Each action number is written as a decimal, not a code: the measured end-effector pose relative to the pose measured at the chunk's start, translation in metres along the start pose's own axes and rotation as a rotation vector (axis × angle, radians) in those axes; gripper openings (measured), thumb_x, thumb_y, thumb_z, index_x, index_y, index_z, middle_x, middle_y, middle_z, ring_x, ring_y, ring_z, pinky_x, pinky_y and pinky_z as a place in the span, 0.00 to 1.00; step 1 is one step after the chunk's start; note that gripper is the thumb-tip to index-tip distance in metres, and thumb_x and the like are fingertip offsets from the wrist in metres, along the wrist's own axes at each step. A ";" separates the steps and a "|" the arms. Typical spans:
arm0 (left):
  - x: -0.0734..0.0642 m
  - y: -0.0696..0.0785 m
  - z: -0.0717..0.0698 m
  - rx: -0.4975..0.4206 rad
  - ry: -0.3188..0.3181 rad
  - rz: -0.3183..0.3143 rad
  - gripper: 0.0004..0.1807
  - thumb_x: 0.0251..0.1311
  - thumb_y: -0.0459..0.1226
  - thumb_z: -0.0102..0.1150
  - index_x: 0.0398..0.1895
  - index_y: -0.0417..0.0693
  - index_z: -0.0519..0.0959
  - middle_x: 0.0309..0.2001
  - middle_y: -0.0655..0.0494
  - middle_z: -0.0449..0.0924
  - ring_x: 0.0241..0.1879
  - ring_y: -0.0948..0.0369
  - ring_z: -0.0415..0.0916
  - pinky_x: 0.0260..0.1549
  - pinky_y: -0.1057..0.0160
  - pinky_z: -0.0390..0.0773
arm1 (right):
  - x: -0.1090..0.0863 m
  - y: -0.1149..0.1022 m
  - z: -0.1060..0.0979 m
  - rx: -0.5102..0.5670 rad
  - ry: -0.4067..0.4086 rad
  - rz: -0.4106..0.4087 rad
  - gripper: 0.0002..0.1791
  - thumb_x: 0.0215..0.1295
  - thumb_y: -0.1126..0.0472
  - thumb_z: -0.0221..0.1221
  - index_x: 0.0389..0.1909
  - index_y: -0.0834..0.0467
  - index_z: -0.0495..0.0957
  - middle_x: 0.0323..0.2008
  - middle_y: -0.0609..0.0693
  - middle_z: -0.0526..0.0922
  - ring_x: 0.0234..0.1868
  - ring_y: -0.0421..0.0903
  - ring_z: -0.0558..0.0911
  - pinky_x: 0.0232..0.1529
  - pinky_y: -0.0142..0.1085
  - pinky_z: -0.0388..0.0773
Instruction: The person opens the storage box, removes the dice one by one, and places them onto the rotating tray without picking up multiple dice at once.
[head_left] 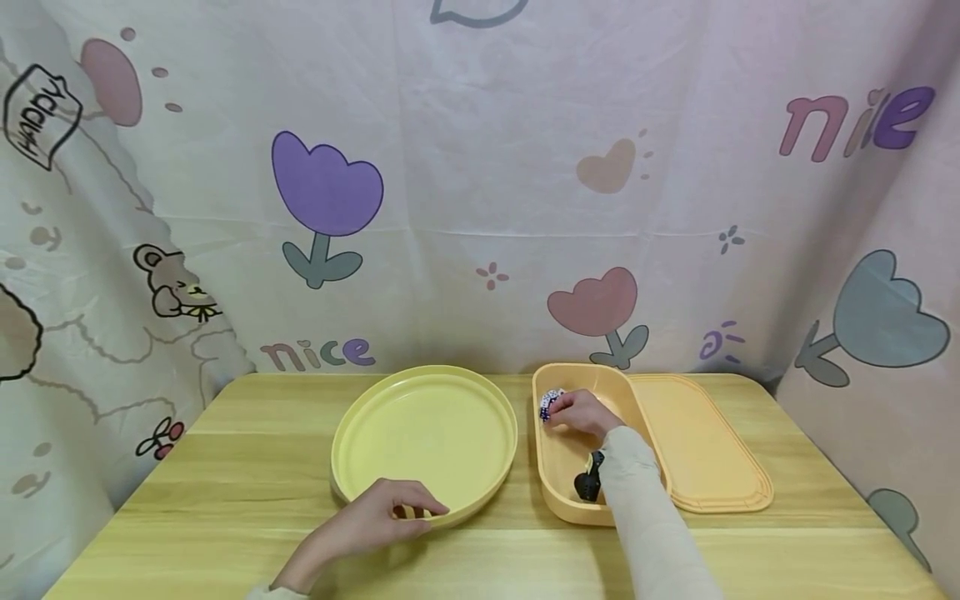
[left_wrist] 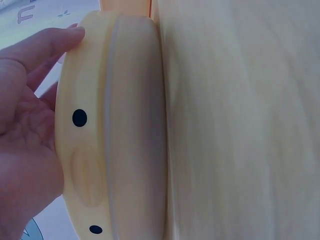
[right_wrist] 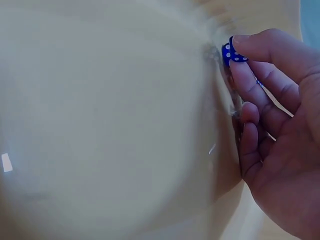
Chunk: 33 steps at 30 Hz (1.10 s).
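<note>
My left hand (head_left: 375, 517) holds the near rim of a round yellow tray (head_left: 423, 433). In the left wrist view, the thumb lies on the outer wall of the tray (left_wrist: 85, 165), which carries black dots, while the other fingers go behind the rim. Inside an orange-yellow box (head_left: 553, 492), my right hand (head_left: 587, 412) pinches a blue polka-dot thing (head_left: 550, 402) near the left wall. The right wrist view shows the blue polka-dot thing (right_wrist: 233, 54) between thumb and forefinger; its kind is unclear. A small black thing (head_left: 588, 482) lies in the box's near part, partly hidden by the right sleeve.
A flat orange-yellow lid (head_left: 705, 442) lies to the right of the box on the wooden table (head_left: 255, 467). A printed curtain (head_left: 480, 167) hangs behind the table and along both sides.
</note>
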<state>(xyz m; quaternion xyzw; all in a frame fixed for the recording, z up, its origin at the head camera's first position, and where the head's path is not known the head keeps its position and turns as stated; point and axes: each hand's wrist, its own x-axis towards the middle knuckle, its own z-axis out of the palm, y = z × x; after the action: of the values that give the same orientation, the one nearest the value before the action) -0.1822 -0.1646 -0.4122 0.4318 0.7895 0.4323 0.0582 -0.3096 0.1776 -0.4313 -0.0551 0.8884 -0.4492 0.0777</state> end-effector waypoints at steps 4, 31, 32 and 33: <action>-0.001 0.000 0.000 -0.004 -0.003 -0.011 0.10 0.57 0.34 0.57 0.42 0.45 0.81 0.38 0.61 0.79 0.34 0.70 0.71 0.28 0.68 0.72 | -0.001 0.003 -0.005 0.053 -0.056 -0.021 0.09 0.49 0.65 0.64 0.31 0.65 0.81 0.30 0.48 0.78 0.34 0.43 0.72 0.36 0.33 0.67; -0.002 -0.008 0.003 0.003 0.004 -0.024 0.10 0.57 0.32 0.57 0.42 0.45 0.81 0.38 0.59 0.80 0.35 0.69 0.71 0.28 0.68 0.72 | -0.033 -0.048 -0.035 0.251 -0.139 -0.251 0.10 0.51 0.68 0.61 0.35 0.67 0.78 0.29 0.54 0.81 0.34 0.50 0.79 0.41 0.41 0.73; -0.002 -0.008 0.003 0.006 0.005 -0.023 0.10 0.56 0.32 0.57 0.42 0.44 0.81 0.38 0.58 0.80 0.35 0.69 0.71 0.28 0.68 0.72 | -0.035 -0.052 -0.034 0.235 -0.118 -0.261 0.09 0.51 0.67 0.62 0.34 0.66 0.78 0.29 0.54 0.81 0.34 0.51 0.79 0.40 0.41 0.74; -0.002 -0.008 0.003 0.009 0.005 -0.021 0.10 0.56 0.31 0.57 0.41 0.44 0.81 0.38 0.58 0.80 0.34 0.69 0.71 0.27 0.68 0.72 | -0.038 -0.055 -0.032 0.221 -0.097 -0.269 0.09 0.51 0.67 0.62 0.34 0.66 0.79 0.28 0.53 0.81 0.33 0.51 0.79 0.39 0.41 0.74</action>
<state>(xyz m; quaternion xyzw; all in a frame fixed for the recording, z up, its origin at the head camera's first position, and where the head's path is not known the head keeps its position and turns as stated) -0.1846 -0.1662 -0.4205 0.4227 0.7960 0.4292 0.0585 -0.2766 0.1769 -0.3643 -0.1860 0.8135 -0.5471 0.0652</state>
